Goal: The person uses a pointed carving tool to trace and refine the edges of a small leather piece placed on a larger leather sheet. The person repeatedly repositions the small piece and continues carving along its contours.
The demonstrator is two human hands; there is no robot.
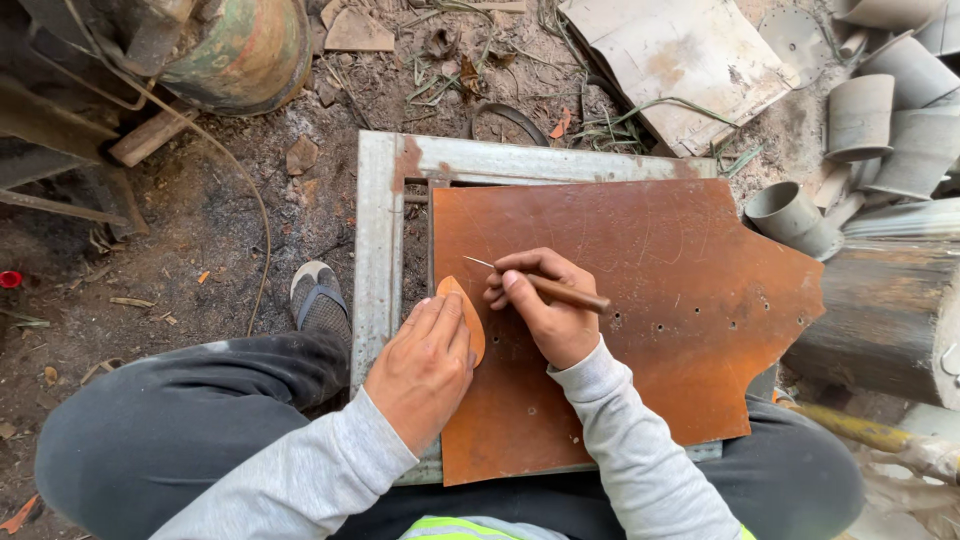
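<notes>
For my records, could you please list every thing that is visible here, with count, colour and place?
metal sheet: one, rusty orange, on the frame
metal frame: one, grey, under the sheet
template: one, orange, leaf-shaped, on the sheet's left edge
scriber: one, brown handle, tip beside the template
cups: several, grey, upper right
log: one, brown, right
drum: one, greenish, upper left
shoe: one, grey, left of the frame
left hand: pressing the template
right hand: gripping the scriber

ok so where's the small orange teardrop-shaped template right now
In the head view the small orange teardrop-shaped template lies flat near the left edge of the rusty brown metal sheet, pinned under the left hand, with the right hand's wooden-handled scriber beside its tip.
</notes>
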